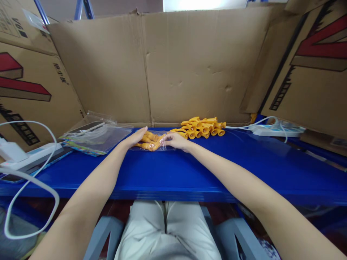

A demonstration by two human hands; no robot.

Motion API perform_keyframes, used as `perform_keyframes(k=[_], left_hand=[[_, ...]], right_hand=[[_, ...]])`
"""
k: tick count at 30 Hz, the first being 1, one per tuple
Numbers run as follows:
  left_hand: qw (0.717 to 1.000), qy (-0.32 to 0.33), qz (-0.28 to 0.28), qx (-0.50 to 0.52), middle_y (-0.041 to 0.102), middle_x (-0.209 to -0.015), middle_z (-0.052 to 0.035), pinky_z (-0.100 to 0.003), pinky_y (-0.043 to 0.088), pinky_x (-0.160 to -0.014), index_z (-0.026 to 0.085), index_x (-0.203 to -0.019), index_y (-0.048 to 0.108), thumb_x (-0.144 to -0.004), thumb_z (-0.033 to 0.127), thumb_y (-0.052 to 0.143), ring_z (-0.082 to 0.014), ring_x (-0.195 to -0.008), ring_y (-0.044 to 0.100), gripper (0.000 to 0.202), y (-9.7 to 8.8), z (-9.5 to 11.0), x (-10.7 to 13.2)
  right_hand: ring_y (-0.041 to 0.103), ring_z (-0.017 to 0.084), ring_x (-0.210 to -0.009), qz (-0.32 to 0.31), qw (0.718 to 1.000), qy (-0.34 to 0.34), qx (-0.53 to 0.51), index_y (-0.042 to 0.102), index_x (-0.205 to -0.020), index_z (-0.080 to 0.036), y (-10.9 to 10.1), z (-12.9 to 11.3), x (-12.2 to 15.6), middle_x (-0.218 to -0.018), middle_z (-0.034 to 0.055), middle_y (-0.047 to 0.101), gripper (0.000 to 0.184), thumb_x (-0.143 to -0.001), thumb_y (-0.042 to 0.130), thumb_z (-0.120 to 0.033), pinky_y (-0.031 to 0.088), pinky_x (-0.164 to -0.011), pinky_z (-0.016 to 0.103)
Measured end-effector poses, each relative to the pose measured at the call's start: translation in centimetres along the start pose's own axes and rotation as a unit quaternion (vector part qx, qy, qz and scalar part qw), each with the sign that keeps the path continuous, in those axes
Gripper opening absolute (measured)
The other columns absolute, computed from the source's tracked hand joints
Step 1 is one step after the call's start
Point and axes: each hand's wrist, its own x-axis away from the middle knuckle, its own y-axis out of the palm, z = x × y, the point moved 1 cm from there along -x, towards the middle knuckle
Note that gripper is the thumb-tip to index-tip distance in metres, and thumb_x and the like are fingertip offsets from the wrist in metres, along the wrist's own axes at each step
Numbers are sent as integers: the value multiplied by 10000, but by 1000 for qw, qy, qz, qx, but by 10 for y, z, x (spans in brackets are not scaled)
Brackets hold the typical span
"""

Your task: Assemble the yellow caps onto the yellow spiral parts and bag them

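A clear plastic bag (169,148) lies on the blue tabletop, with several orange plastic pieces (149,146) in it. My left hand (137,136) rests along the bag's left side, fingers stretched out and partly hidden behind the orange pieces. At the right part of the bag, my right hand (176,141) has its fingers pinched together on the crinkled film beside an orange piece. Just behind and to the right is a pile of more orange pieces with flared, trumpet-like ends (205,128).
Flat clear bags (105,139) lie at the left, near a white power strip (35,157) with a looping cable. Another power strip (273,130) sits at the right. Tall cardboard (189,68) walls in the back and sides of the blue table (168,177).
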Motion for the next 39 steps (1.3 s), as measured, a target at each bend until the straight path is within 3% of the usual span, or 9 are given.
perform_keyframes(k=[5, 9, 13, 18, 23, 25, 32, 35, 39], left_hand=[[1000, -18, -16, 5, 701, -1002, -132, -378, 504, -810, 125, -1026, 646, -859, 534, 327, -264, -967, 639, 545, -2, -4, -2], [988, -13, 138, -63, 502, -1347, -111, -360, 380, -1009, 157, -1280, 489, -812, 285, 448, -236, -1245, 456, 486, -13, -20, -16], [982, 0, 148, -113, 385, -1437, -112, -334, 262, -1093, 139, -1336, 425, -765, 200, 460, -217, -1317, 361, 575, -20, -31, -26], [974, 4, 165, -157, 394, -1425, -137, -364, 285, -1082, 118, -1331, 426, -737, 226, 457, -236, -1307, 376, 605, -25, -37, -30], [955, 6, 209, -210, 478, -1367, -123, -384, 255, -1095, 132, -1269, 491, -695, 294, 477, -270, -1297, 386, 597, -34, -42, -34], [951, 2, 218, -221, 488, -1359, -123, -381, 256, -1095, 132, -1245, 512, -693, 318, 473, -280, -1295, 387, 584, -37, -44, -35], [945, 6, 221, -240, 509, -1336, -135, -386, 279, -1077, 134, -1210, 523, -695, 306, 460, -270, -1268, 426, 547, -39, -45, -35], [944, 8, 226, -239, 508, -1336, -138, -376, 282, -1076, 125, -1200, 528, -699, 288, 426, -261, -1263, 434, 537, -38, -45, -35], [951, 12, 223, -216, 549, -1300, -108, -393, 295, -1070, 159, -1159, 553, -680, 286, 442, -264, -1263, 433, 507, -37, -44, -34]], right_hand=[[619, 139, -858, -41, 999, -28, 4, 692, -781, -143, -2, 5, 0, -887, 39, 698, 94, -719, 624, -119, 459, -838, 282], [625, 138, -852, -55, 998, -30, 12, 696, -820, -133, -2, 4, 0, -893, 45, 704, 131, -725, 611, -104, 456, -855, 285], [639, 131, -808, -32, 998, -32, 33, 681, -778, -130, -3, 0, -2, -849, 41, 705, 111, -725, 598, -81, 473, -830, 272], [650, 119, -706, 156, 987, -6, 39, 644, -841, -134, -30, 6, -13, -866, 62, 688, 225, -772, 452, -40, 513, -708, 254], [621, 156, -909, 314, 931, -35, 180, 623, -949, -138, -65, 21, -16, -996, 77, 659, 295, -759, 417, -48, 485, -833, 300], [604, 168, -963, 297, 916, -21, 268, 614, -1002, -125, -68, 26, -13, -1066, 105, 638, 300, -769, 434, -64, 456, -878, 312], [559, 283, -1087, 83, 853, 34, 513, 570, -1121, -145, -47, 23, -1, -1143, 146, 626, 319, -819, 509, -225, 362, -932, 436], [598, 263, -987, 143, 864, 48, 481, 574, -1026, -152, -49, 20, -2, -1017, 121, 664, 245, -802, 510, -225, 380, -884, 405], [606, 207, -860, 256, 918, 30, 300, 535, -912, -174, -60, 21, -8, -895, 54, 649, 223, -737, 587, -303, 437, -774, 318]])
